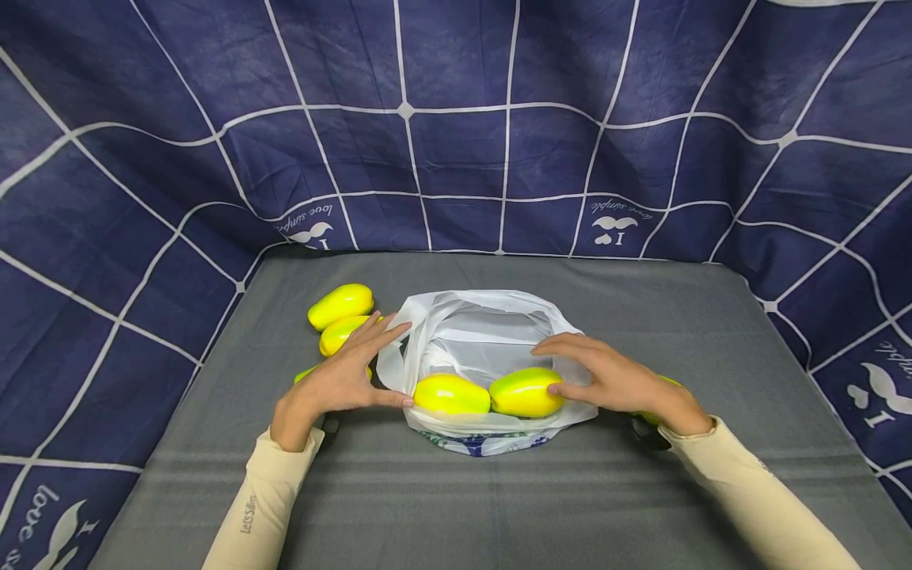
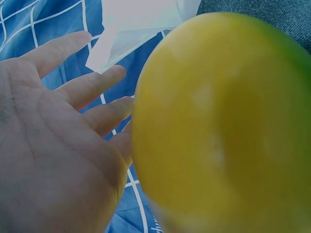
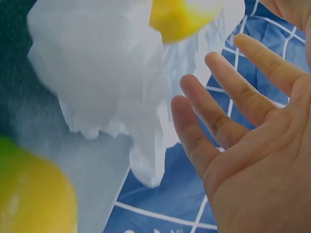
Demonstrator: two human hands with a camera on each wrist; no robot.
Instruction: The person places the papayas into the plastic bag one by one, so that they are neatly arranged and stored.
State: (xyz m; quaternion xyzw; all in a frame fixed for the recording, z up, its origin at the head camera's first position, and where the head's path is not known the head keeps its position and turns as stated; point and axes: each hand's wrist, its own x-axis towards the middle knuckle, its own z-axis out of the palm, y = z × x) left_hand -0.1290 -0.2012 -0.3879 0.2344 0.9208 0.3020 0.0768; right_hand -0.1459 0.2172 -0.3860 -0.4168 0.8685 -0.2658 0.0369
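Two hands at a white plastic bag of yellow-green mangoes

Head view: at frame centre the white thin plastic bag [image 1: 484, 348] lies open on the grey table [image 1: 641, 491], two glossy yellow-green mangoes [image 1: 452, 393] at its near rim; the left hand [image 1: 347, 372] and right hand [image 1: 613, 378] flank it, fingers spread and straight. Left wrist view: open palm [image 2: 53, 145] at left, a blurred mango filling the right. Right wrist view: spread fingers [image 3: 228, 97] at right, bag at upper left.

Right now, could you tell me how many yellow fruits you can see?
6: two in the bag, three left of it, one mostly hidden behind the right hand. More may be hidden.
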